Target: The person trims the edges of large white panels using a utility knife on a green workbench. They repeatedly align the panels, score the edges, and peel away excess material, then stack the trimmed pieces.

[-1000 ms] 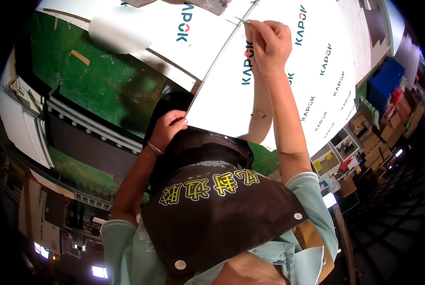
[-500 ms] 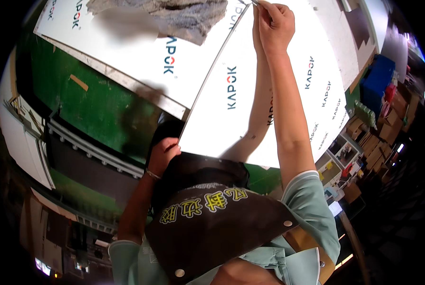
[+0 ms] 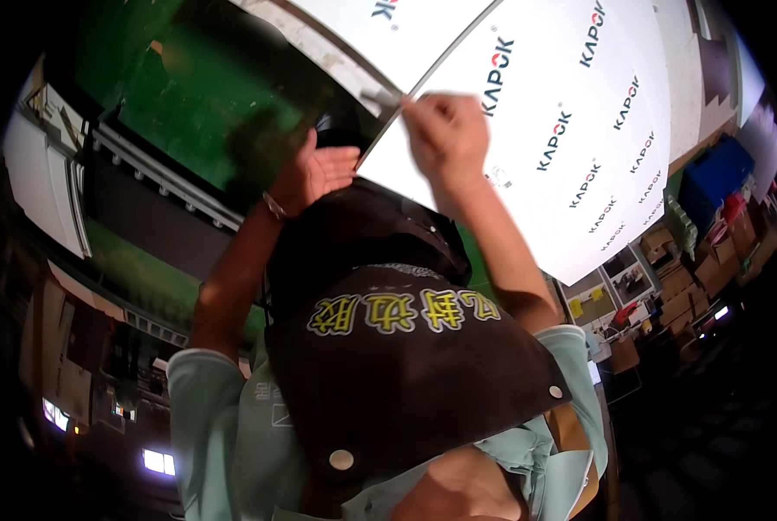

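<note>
the right hand pinches a blurred tool at the white board, whose left edge slants down toward the left hand, fingers outstretched.

We see a flat white panel patterned with repeated dark-blue lettering touched with red, and a small blurred grey object. We find a dark brown apron bearing yellow characters outlined in white, a pale green short-sleeved shirt edged in white, a flat green floor with paler specks, and a boxy blue container.
</note>
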The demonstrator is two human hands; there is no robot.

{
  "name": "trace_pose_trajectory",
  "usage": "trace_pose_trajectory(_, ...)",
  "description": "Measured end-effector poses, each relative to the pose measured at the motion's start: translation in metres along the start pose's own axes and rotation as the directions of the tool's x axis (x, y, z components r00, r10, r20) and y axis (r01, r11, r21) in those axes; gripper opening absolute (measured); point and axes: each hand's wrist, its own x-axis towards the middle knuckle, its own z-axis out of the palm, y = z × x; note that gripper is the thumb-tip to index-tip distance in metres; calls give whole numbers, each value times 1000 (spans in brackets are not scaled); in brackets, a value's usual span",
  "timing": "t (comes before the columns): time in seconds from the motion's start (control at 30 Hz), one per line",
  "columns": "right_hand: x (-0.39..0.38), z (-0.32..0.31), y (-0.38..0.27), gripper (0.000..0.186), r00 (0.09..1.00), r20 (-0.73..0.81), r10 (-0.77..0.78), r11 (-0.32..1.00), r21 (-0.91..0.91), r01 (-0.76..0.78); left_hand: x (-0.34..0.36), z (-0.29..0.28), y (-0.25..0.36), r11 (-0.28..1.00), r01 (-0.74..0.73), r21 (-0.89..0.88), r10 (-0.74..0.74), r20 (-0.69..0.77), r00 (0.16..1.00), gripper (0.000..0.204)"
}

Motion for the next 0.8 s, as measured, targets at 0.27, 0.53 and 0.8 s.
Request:
trace_pose_trajectory(0.27, -82, -57, -20, 13, 941, 318, 112, 961, 206, -184, 7, 1, 63, 873, -243, 424, 266, 5, 964, 54)
trace_pose_trajectory(0.53, -82, -84, 56, 14, 438, 52, 898, 349, 522, -778, -31, -75, 125, 433, -205, 878, 830, -300, 471, 48)
trace_pose_trajectory(0.8, -216, -181, 196, 25, -91, -197, 976, 103, 789, -606, -53, -97, 221, 636, 21, 771, 771, -635, -52, 72)
